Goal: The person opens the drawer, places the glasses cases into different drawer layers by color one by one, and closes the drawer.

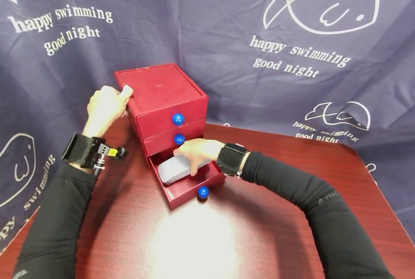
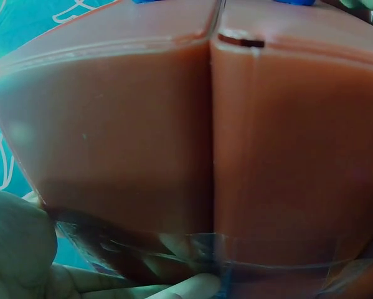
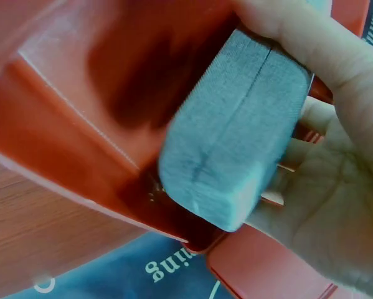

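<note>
The right hand has its fingers and thumb curled round a grey case, which lies in the open bottom drawer of a red chest. In the right wrist view the fingers wrap over the top of the case and the palm lies along its side, one end low against the drawer wall. The left hand grips the chest's rear left top corner, thumb on the lid, fingers curled behind.

To handle this well, I judge the case should stay level and lengthwise along the drawer, so that its ends clear the walls, while the left hand keeps bracing the chest against any sliding.

Around them: two shut drawers above, each with a blue knob, and a third knob on the open drawer's front. The middle drawer hangs just over the right hand's knuckles, leaving little room above; that is the closest obstruction. The chest stands on a dark red tabletop, with a navy printed cloth behind it.
</note>
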Demonstrator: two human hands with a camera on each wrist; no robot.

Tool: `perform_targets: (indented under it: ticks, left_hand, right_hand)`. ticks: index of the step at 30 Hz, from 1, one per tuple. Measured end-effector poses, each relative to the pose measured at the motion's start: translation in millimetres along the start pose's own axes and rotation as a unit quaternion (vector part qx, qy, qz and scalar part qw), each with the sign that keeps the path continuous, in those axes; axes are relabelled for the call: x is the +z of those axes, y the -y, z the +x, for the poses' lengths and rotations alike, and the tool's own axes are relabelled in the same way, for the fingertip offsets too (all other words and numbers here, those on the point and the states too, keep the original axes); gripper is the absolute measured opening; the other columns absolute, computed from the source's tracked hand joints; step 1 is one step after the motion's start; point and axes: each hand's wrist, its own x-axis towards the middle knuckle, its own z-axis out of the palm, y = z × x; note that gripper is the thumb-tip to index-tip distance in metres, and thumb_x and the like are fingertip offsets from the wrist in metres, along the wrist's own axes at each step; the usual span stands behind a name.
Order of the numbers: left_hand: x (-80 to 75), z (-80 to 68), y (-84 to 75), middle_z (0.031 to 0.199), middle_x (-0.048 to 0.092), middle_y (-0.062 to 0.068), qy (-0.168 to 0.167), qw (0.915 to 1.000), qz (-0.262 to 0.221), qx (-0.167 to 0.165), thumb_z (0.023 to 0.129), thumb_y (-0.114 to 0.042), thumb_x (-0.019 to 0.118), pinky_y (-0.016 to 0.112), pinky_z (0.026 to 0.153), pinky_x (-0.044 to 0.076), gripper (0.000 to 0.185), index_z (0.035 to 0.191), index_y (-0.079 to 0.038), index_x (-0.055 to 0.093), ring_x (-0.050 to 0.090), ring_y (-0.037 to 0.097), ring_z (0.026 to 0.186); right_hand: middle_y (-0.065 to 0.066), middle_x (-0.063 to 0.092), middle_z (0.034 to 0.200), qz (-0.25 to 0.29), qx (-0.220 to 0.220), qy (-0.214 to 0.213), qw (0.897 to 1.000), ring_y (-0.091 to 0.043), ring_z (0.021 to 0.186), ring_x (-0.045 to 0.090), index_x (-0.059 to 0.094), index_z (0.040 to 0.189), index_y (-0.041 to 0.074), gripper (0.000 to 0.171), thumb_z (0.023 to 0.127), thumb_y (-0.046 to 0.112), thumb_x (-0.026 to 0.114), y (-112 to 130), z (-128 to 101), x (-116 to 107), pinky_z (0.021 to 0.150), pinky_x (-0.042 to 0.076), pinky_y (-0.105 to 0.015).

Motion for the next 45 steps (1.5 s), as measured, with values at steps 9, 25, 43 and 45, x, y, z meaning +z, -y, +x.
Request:
perform_targets:
  ticks: [9,25,43,45]
  left_hand:
    - [-1.4,-0.6,-1.4,0.051,0.064,-0.001,0.005,1.0000,0.000,-0.003,0.095,-0.052,0.033,0.058,0.071,0.049,0.066,0.064,-0.007,0.070,0.068,0.049,0.093]
    - [-0.3,-0.2,0.0,0.054,0.064,0.004,-0.004,1.0000,0.000,-0.001,0.095,-0.050,0.035,0.060,0.071,0.049,0.063,0.058,-0.009,0.064,0.067,0.051,0.092]
    - [0.3,0.2,0.2,0.046,0.060,-0.008,0.002,1.0000,0.001,-0.004,0.095,-0.051,0.034,0.059,0.070,0.049,0.065,0.063,-0.007,0.071,0.068,0.051,0.094]
    - [0.3,0.2,0.2,0.052,0.064,-0.001,0.000,1.0000,0.001,-0.003,0.095,-0.052,0.034,0.059,0.071,0.049,0.066,0.063,-0.007,0.070,0.068,0.051,0.094]
  right_hand:
    - [-0.002,0.063,0.100,0.020,-0.003,0.014,1.000,-0.017,0.094,0.061,0.056,0.118,0.014,0.054,0.077,0.030,0.087,-1,5,2,0.079,0.050,-0.028]
    - [-0.002,0.065,0.104,-0.021,0.003,0.008,1.000,-0.019,0.098,0.062,0.056,0.122,0.014,0.058,0.077,0.033,0.087,4,12,8,0.082,0.051,-0.031]
    - [-0.005,0.066,0.108,-0.056,-0.003,0.001,0.998,-0.020,0.101,0.062,0.055,0.122,0.013,0.059,0.076,0.033,0.086,5,18,12,0.089,0.052,-0.033]
    - [-0.005,0.066,0.110,-0.062,-0.001,0.004,0.998,-0.020,0.103,0.062,0.055,0.124,0.013,0.061,0.076,0.034,0.087,6,19,12,0.090,0.053,-0.033]
